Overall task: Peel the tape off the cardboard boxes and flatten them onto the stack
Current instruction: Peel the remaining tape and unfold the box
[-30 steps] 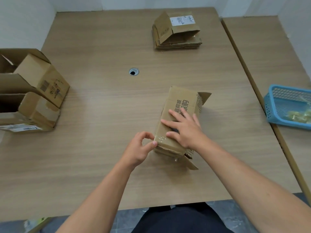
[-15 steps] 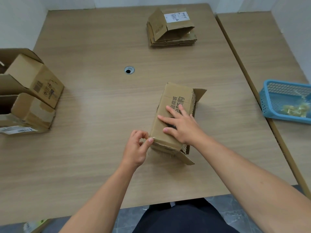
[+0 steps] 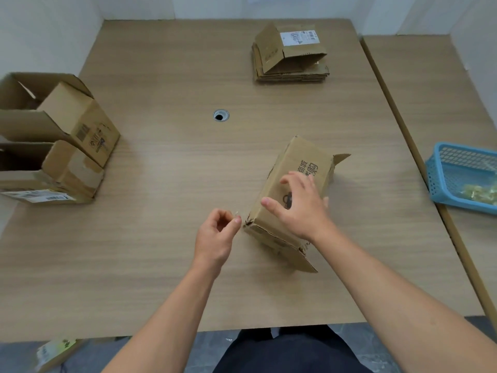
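A brown cardboard box [image 3: 301, 157] with printed characters lies on its side in the middle of the table, end flaps open at its near and far ends. My left hand [image 3: 215, 235] is just left of the box's near corner and pinches a small clear piece of tape [image 3: 237, 212] between thumb and forefinger. My right hand [image 3: 301, 211] is spread over the top of the box with loosely bent fingers. The stack of flattened boxes [image 3: 290, 68] sits at the far side of the table, its top piece partly raised.
Two open cardboard boxes [image 3: 78, 122] [image 3: 70, 170] stand at the left edge. A blue basket [image 3: 441, 173] holding crumpled tape sits on the adjoining table at the right. A cable hole [image 3: 221, 115] is in the table's middle.
My left hand has drawn a little away from the box corner with the tape pinched. My right hand went from pressing flat on the box to a raised, spread pose. The box turned slightly.
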